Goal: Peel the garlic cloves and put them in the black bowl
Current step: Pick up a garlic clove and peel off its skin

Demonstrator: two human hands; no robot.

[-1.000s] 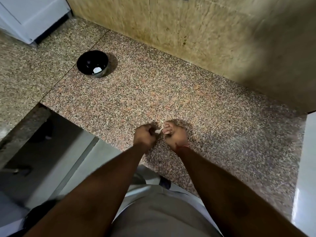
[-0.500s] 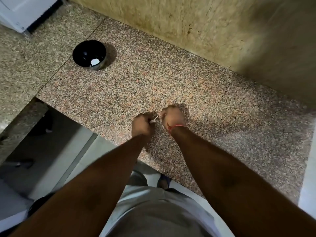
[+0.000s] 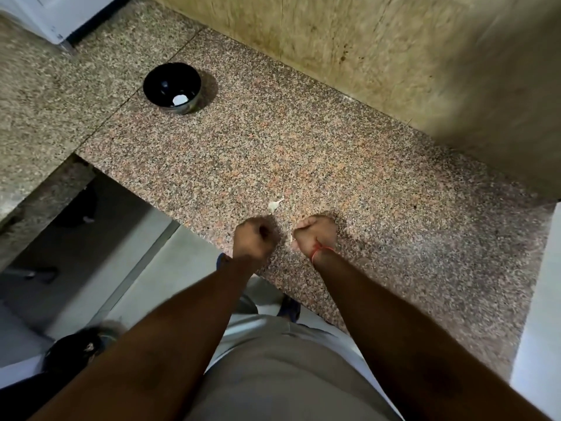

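While the speckled granite countertop [image 3: 349,165] carries everything, a round glossy black bowl [image 3: 171,86] with 1 pale peeled clove [image 3: 179,100] sits toward its far left corner. A papery garlic skin [image 3: 275,204] lies just beyond both fists near the front edge. The left hand [image 3: 254,238] and right hand [image 3: 315,232] are curled; what they hold cannot be told.
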